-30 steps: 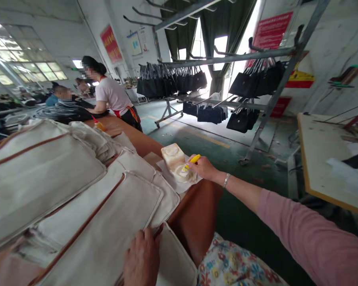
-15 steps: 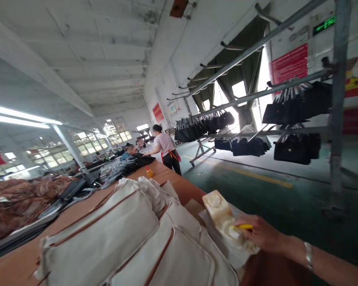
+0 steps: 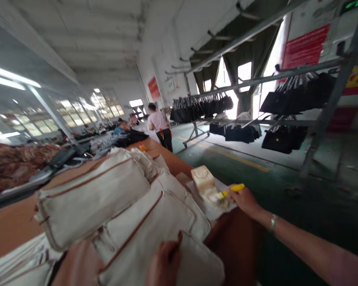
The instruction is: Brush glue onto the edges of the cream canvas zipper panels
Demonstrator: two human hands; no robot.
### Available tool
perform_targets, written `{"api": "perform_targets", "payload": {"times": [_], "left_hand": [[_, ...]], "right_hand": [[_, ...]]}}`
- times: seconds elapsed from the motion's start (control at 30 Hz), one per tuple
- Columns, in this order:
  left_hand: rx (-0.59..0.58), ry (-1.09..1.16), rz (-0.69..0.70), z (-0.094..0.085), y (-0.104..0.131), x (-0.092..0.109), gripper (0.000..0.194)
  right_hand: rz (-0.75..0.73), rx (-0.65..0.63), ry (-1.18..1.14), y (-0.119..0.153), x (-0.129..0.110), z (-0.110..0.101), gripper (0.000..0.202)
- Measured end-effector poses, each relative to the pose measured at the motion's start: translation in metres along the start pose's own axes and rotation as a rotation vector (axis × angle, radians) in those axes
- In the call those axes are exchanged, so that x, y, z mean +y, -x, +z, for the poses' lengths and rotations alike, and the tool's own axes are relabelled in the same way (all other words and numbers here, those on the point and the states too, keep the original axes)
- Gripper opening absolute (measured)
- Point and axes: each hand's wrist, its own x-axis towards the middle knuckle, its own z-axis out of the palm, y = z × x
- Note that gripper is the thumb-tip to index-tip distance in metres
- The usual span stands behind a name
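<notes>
Along the brown table (image 3: 12,222), seen from the head, lie at least three piles of cream fabric pieces (image 3: 98,194) with brown edging, one orange bottle (image 3: 142,147) and, at the right edge, one whitish plastic container (image 3: 201,178) on white paper (image 3: 212,215). The right hand (image 3: 245,201) grasps one yellow-handled brush (image 3: 237,188), bristles at the container's near end. The left hand (image 3: 164,264), blurred, curls over the nearest piece; whether it pinches anything, I cannot tell. Half a second ago that hand was out of view and the brush handle lay more level.
</notes>
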Motion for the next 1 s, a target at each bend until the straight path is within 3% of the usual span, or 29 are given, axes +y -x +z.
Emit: {"api": "perform_targets", "payload": {"times": [0.1, 0.17, 0.27, 0.37, 0.5, 0.6, 0.73, 0.9, 1.0], "left_hand": [[0.026, 0.211, -0.038, 0.015, 0.005, -0.004, 0.035], [0.031, 0.328, -0.06, 0.022, 0.007, -0.003, 0.045], [0.038, 0.395, -0.058, 0.03, 0.01, -0.001, 0.048], [0.06, 0.41, -0.009, 0.035, 0.016, 0.001, 0.046], [0.059, 0.421, 0.049, 0.036, 0.026, 0.008, 0.045], [0.012, 0.424, 0.059, 0.034, 0.034, 0.015, 0.045], [-0.008, 0.425, 0.038, 0.032, 0.036, 0.017, 0.045], [0.003, 0.423, 0.12, 0.036, 0.038, 0.017, 0.037], [0.064, 0.398, 0.247, 0.04, 0.047, 0.022, 0.024]], "right_hand": [[0.041, 0.077, 0.023, 0.006, -0.017, -0.009, 0.035], [0.038, 0.083, -0.186, 0.013, -0.039, -0.009, 0.032], [0.05, -0.095, -0.39, 0.034, -0.077, 0.0, 0.029], [0.004, -0.252, -0.37, 0.059, -0.098, 0.015, 0.029], [-0.139, -0.357, -0.217, 0.077, -0.097, 0.037, 0.023], [-0.205, -0.346, -0.162, 0.073, -0.095, 0.048, 0.022], [-0.244, -0.203, -0.133, 0.064, -0.099, 0.045, 0.027], [-0.221, -0.363, -0.138, 0.067, -0.1, 0.038, 0.027], [-0.225, -0.276, -0.116, 0.062, -0.096, 0.036, 0.026]]}}
